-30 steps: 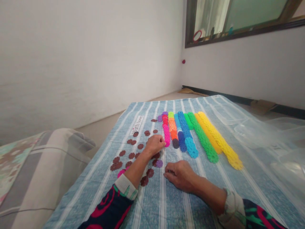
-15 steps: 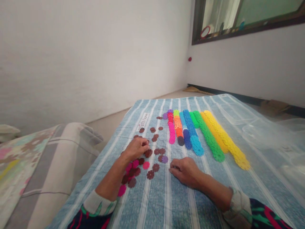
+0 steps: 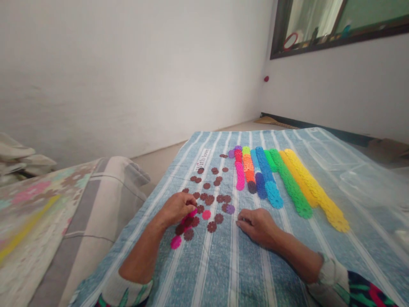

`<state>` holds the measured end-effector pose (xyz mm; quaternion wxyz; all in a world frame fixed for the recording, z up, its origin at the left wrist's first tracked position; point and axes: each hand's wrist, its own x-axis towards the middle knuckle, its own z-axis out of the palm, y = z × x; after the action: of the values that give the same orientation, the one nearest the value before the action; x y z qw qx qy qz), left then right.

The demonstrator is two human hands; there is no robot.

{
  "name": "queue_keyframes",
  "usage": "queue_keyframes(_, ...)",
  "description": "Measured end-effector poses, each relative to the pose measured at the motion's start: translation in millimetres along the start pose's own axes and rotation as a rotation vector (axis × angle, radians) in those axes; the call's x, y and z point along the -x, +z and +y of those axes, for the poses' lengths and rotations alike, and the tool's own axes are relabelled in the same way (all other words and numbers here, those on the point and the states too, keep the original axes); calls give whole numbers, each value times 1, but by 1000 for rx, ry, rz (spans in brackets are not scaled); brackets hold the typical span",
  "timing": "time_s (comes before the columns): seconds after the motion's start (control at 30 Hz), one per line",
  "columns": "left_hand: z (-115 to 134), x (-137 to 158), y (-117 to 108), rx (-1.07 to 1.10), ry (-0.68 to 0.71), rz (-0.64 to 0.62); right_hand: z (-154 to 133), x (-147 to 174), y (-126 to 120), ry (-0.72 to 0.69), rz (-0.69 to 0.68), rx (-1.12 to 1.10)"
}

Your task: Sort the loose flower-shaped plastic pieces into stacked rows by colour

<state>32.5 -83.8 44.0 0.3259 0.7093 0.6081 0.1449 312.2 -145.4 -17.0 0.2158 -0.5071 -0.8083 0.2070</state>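
Observation:
My left hand is at the left of the cloth, thumb and fingers pinched together at a pink flower-shaped plastic disc. Whether anything is between its fingertips is hidden. Around it lie loose brown discs, some overlapping, with a pink disc at the near end of the pile. A purple disc overlaps a brown one between the two hands. My right hand rests on the cloth to the right of these, its fingers curled and nothing visible in them.
Overlapping rows of discs, including pink, blue, green and yellow, lie on the striped cloth. Clear plastic spreads at the right. A draped surface stands at the left.
My left hand has moved nearer along the pile, from the brown discs to the pink one. The right hand has hardly moved on the cloth. The view has shifted slightly left.

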Motion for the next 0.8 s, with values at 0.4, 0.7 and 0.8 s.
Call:
queue_keyframes(0.4,19,7,20,-198,109,-116,3,0,2,3,-17,10)
queue_keyframes(0.7,18,-4,19,-245,106,-41,1,-1,-1,3,-12,22)
queue_keyframes(0.8,22,-10,16,-68,118,-91,-1,-2,-1,-7,-2,25)
